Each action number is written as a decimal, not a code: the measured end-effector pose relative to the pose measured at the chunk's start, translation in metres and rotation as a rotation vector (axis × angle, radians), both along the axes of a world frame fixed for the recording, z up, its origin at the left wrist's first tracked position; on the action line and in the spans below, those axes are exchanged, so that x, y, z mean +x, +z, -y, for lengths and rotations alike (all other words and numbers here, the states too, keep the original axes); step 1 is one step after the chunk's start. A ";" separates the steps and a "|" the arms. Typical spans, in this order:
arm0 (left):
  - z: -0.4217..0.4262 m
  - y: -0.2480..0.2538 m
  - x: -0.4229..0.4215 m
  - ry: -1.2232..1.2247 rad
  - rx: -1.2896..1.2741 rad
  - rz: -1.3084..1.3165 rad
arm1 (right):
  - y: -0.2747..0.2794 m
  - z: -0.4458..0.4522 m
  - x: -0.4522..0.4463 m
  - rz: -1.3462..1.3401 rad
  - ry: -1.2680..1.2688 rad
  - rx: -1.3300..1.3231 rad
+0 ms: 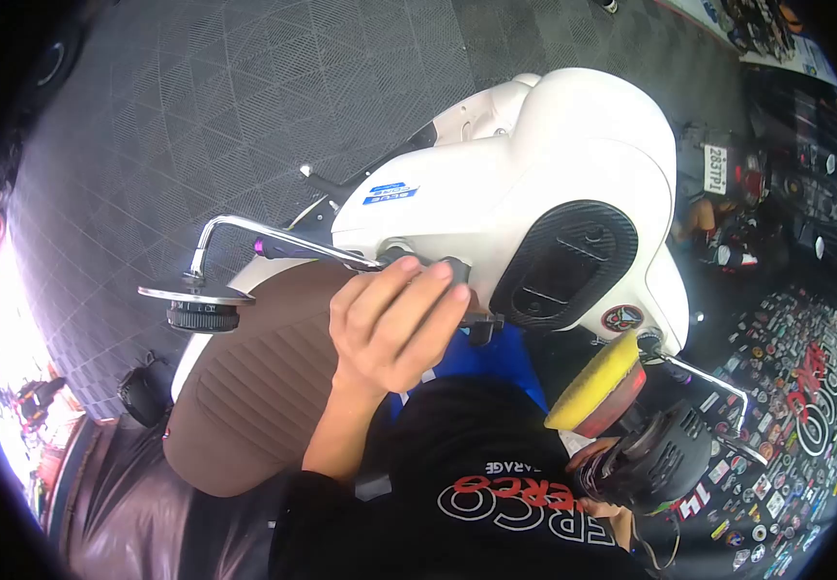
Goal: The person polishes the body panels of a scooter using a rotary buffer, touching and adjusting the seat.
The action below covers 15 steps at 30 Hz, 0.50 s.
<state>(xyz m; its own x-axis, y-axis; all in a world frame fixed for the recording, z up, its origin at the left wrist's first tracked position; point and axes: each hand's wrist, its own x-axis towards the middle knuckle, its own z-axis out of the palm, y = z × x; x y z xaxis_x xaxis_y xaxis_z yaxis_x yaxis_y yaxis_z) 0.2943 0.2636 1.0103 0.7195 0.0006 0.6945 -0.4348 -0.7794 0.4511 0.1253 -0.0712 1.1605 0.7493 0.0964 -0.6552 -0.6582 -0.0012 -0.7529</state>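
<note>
A white scooter (496, 184) stands in front of me, with a brown ribbed seat (254, 406) on the left side. My left hand (394, 324) has its fingers curled over the dark part of the handlebar (455, 273), beside the chrome mirror stem (288, 238). What lies under the palm is hidden. At the lower right, my right hand (620, 520) is mostly covered by the black polisher (665, 459) it holds. The yellow pad (592, 382) of the polisher faces up and left, close to the right mirror stem (713, 372).
A round mirror (196, 293) sticks out at left. Grey patterned floor tiles (245, 97) extend behind the scooter. On the right are a sticker-covered surface (776, 435) and another vehicle with a plate (716, 169). A cable (672, 551) hangs below the polisher.
</note>
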 end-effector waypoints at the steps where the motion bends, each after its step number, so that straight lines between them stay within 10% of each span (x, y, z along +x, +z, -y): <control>1: -0.002 0.007 0.002 -0.030 0.054 -0.060 | -0.001 0.000 0.001 -0.004 -0.001 0.003; 15: -0.012 0.051 0.023 -0.265 0.328 -0.341 | -0.020 0.027 -0.002 -0.009 0.008 0.050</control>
<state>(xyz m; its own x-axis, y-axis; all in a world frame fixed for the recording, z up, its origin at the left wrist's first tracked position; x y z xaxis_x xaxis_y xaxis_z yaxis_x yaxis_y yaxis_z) 0.3170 0.2753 1.0609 0.8499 -0.3895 0.3550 -0.5075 -0.7865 0.3521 0.1232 -0.0983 1.1404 0.7424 0.1354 -0.6561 -0.6651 0.0313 -0.7461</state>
